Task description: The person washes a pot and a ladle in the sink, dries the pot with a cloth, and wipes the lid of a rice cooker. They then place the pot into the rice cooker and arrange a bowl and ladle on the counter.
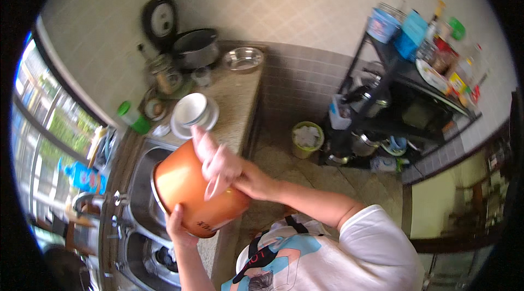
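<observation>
An orange metal pot [184, 184], probably a rice cooker's inner pot, is tilted on its side over the edge of the double sink [153, 209], its rim towards the window. My left hand [180, 225] grips the pot at its rim, low in the view. With my right hand [249, 178] I hold a pink cloth [217, 162] against the pot's outer wall. The cloth hides part of my fingers. Past the pot, a white bowl [191, 107] sits on a white plate [214, 121] on the counter. The pot's inside is turned away.
The counter also bears an open rice cooker [196, 51], a steel basin [243, 59] and a green-lidded container [133, 118]. A faucet [88, 201] stands behind the sink, near a blue soap bottle [86, 176]. Right: a waste bin [307, 139] and a black shelf rack [360, 86].
</observation>
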Tool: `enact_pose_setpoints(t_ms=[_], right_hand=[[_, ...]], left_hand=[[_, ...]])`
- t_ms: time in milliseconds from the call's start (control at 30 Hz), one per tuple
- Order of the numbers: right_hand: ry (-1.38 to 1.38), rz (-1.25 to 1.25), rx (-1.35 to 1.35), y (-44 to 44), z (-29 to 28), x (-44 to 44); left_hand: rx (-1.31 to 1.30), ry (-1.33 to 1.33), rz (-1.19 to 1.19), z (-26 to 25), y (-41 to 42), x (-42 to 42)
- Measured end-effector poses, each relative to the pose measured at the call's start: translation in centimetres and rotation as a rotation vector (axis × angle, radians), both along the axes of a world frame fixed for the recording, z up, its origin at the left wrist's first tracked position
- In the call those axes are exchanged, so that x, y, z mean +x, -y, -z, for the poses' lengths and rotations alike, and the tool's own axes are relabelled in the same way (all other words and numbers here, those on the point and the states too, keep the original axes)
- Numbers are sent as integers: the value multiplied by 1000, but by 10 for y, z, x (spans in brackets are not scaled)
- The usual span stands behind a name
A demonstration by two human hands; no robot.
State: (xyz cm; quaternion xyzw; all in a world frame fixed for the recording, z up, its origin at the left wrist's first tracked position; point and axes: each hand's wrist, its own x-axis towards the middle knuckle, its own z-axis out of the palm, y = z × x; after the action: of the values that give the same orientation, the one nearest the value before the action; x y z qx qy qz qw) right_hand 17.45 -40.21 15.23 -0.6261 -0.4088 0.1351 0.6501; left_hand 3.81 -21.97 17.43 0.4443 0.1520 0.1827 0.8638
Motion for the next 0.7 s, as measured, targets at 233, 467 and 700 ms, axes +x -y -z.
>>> enact_pose_setpoints(t_ms=[233, 467, 700], right_hand=[[16, 186, -39, 125, 48, -27], [-945, 1058, 73, 349, 144, 26], [-742, 1405, 481, 564, 166, 150]], left_hand=[[-69, -84, 71, 21, 44, 47], [-107, -160, 99, 32, 118, 98], [-47, -335, 105, 8, 230, 154]])
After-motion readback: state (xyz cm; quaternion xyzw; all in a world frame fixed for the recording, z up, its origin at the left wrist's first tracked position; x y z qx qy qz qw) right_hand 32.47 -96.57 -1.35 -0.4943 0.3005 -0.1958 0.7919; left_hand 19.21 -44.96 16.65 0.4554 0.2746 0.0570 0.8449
